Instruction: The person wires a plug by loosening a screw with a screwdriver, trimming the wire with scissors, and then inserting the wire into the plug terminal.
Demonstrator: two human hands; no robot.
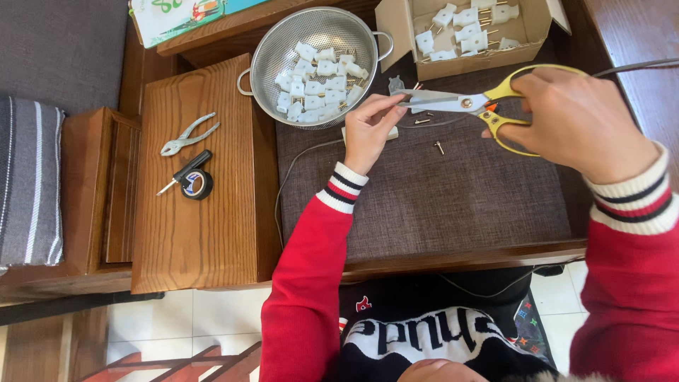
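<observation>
Head view: one pair of yellow-handled scissors (463, 104) gripped in the right hand (576, 120), blades nearly shut by the left hand (371, 127), which pinches a thin wire. One colander (265, 53) and one cardboard box (534, 28) hold many white plugs (315, 88).

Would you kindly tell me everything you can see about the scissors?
The scissors have yellow loop handles and pale metal blades joined at a small pivot. They lie roughly level above the brown mat, blades pointing toward the left hand. The right hand grips the handles. The blades look nearly closed, their tips at the left hand's fingertips, where a thin wire seems pinched; the cut itself is too small to make out.
</observation>
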